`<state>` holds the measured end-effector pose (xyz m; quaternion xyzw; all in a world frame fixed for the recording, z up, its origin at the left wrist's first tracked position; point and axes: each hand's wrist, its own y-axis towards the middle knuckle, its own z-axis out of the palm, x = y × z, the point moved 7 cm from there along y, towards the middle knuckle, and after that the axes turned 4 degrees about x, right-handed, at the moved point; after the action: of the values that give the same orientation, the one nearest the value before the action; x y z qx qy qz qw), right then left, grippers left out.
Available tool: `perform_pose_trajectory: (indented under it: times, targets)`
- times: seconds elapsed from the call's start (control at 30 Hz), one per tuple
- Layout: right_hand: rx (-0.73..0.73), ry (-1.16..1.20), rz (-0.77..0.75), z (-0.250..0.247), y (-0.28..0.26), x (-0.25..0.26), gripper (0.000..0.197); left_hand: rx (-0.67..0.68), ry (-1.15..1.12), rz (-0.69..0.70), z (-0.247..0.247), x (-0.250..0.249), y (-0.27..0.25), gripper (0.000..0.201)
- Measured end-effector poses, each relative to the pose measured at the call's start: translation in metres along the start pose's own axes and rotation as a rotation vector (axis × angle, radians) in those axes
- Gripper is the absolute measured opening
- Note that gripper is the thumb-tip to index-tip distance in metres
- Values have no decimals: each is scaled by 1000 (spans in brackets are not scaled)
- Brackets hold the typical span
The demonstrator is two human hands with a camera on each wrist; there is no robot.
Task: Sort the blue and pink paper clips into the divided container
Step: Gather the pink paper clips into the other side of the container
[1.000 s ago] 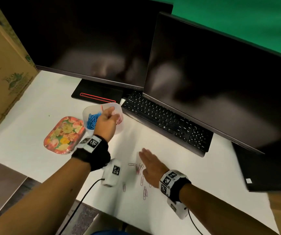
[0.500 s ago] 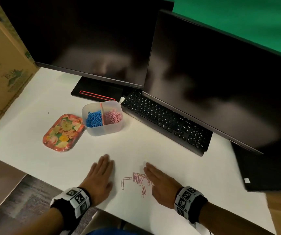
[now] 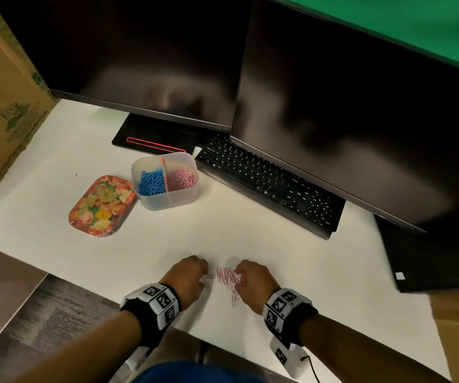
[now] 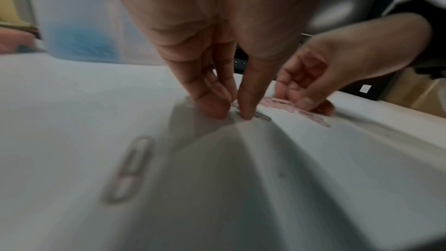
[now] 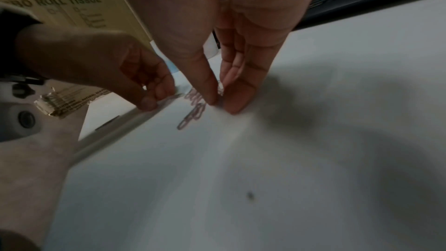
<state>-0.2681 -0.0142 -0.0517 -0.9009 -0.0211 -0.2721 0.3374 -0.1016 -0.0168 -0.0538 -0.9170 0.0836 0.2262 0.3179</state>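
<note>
A clear divided container (image 3: 167, 201) stands mid-table, with blue paper clips (image 3: 152, 183) in its left half and pink paper clips (image 3: 182, 178) in its right half. A loose pile of pink clips (image 3: 227, 277) lies near the table's front edge. My left hand (image 3: 205, 275) is at the pile's left side; its thumb and fingers (image 4: 217, 108) pinch a clip against the table. My right hand (image 3: 238, 278) is at the pile's right side, thumb and fingers (image 5: 237, 106) closed on clips (image 5: 193, 114). One stray clip (image 4: 131, 169) lies under my left wrist.
A flowered tray (image 3: 102, 205) sits left of the container. A black keyboard (image 3: 270, 183) and two dark monitors (image 3: 347, 120) fill the back and right. A cardboard box (image 3: 4, 106) stands at the far left. The table's front edge (image 3: 222, 341) is just behind my wrists.
My left hand left the container and came down beside the pile. Both hands went from flat on the table to fingers curled, and the scattered pink clips are gathered into a tighter pile.
</note>
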Motion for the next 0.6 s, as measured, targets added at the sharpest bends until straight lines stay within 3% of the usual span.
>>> perform_pose_trajectory:
  times: [0.13,0.23,0.33,0.47,0.6]
  targets:
    - [24,7,-9,4,4,20,32,-4,-43,71,4,-23,8,22]
    - [24,-21,-1,3,3,18,56,-31,-98,10,-2,-10,10,29]
    - [51,-192,-19,11,3,23,79,-34,-130,-45,-5,4,10,37]
    - [-56,-207,-43,15,14,39,44,-59,-126,-7,-4,-12,9,15]
    - [-87,-164,-62,11,17,37,24,-129,-202,-5,-4,-17,13,13]
